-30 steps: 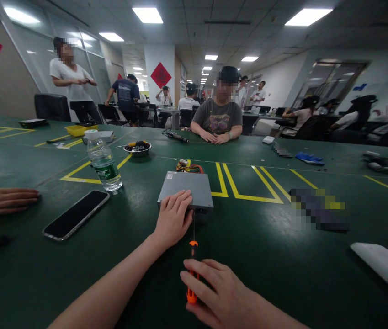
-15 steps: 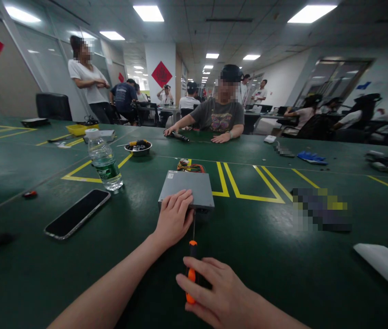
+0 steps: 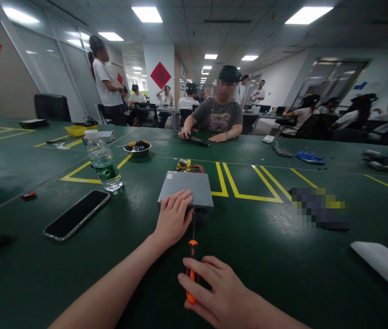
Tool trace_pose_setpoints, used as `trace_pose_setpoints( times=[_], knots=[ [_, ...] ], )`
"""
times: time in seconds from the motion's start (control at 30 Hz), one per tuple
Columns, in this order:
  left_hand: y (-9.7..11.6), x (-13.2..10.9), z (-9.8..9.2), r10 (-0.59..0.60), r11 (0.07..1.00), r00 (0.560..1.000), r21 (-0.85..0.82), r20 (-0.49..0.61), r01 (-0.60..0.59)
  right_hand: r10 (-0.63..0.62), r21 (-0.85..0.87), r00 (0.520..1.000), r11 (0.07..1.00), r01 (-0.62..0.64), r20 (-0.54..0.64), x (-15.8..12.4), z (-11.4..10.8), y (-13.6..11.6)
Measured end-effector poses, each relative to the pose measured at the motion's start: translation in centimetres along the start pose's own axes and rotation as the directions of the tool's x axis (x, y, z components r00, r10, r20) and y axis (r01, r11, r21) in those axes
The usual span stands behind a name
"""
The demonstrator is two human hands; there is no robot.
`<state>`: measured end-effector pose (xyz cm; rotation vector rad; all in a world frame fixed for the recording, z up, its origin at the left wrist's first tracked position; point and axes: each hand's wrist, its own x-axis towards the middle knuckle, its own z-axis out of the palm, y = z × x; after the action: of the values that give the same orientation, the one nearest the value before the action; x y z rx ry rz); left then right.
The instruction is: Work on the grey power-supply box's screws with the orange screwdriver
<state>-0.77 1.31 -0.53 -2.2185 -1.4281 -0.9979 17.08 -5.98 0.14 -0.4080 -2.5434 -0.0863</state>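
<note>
A grey metal computer power supply unit (image 3: 194, 185) lies on the green table, its bundle of coloured cables (image 3: 192, 167) coming out at the far side. My left hand (image 3: 175, 214) grips its near left part, fingers together over the top and thumb down at the front face. In my right hand (image 3: 214, 285) is a screwdriver (image 3: 193, 249) with an orange and black handle, held between thumb and fingers. Its shaft points away from me to the front face of the unit, close beside my left thumb. Where the tip meets the unit is hidden in shadow.
Left of the unit are a phone (image 3: 77, 214), a water bottle (image 3: 104, 164) and a metal bowl of tools (image 3: 139, 148). A blurred dark object (image 3: 317, 208) and a white object (image 3: 382, 265) lie to the right. Across the table sits a person (image 3: 217, 114) holding a dark tool.
The screwdriver handle has turned slightly in my right hand; my left hand stays put. Opposite, the person's hand has moved right with the dark tool. The standing person at left has shifted right.
</note>
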Motion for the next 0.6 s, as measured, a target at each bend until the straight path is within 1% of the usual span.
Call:
trace_pose_setpoints(
  times=[0.1, 0.17, 0.23, 0.3, 0.37, 0.43, 0.5, 0.6],
  knots=[
    [0.0, 0.0, 0.0, -0.004, 1.000, 1.000, -0.001, 0.007, 0.004, -0.012, 0.005, 0.996, 1.000, 0.013, -0.088, -0.3, 0.4, 0.1],
    [0.0, -0.1, 0.0, -0.010, 1.000, 1.000, 0.001, 0.016, 0.010, 0.001, 0.033, 0.991, 0.999, 0.003, -0.133, -0.5, 0.6, 0.3],
    [0.0, -0.1, 0.0, -0.014, 1.000, 1.000, 0.000, 0.022, 0.014, 0.015, 0.070, 0.991, 0.998, -0.006, -0.134, -0.7, 0.5, 0.4],
    [0.0, -0.1, 0.1, -0.017, 1.000, 1.000, -0.002, 0.021, 0.017, 0.023, 0.091, 0.996, 0.996, -0.015, -0.088, -0.7, 0.1, 0.4],
    [0.0, -0.1, 0.1, -0.016, 1.000, 1.000, -0.001, 0.015, 0.017, 0.012, 0.073, 1.000, 0.997, -0.010, -0.025, -0.4, -0.2, 0.3],
    [0.0, -0.1, 0.1, -0.014, 1.000, 1.000, 0.002, 0.012, 0.014, -0.010, 0.029, 1.000, 1.000, 0.010, -0.002, -0.1, -0.5, 0.2],
    [0.0, 0.0, 0.1, -0.013, 1.000, 1.000, 0.004, 0.015, 0.013, -0.034, -0.006, 0.999, 0.999, 0.033, -0.038, 0.2, -0.4, 0.2],
    [0.0, 0.0, 0.0, -0.010, 1.000, 1.000, -0.001, 0.014, 0.010, -0.052, -0.022, 0.990, 0.999, 0.049, -0.132, 0.3, -0.1, 0.3]
  ],
)
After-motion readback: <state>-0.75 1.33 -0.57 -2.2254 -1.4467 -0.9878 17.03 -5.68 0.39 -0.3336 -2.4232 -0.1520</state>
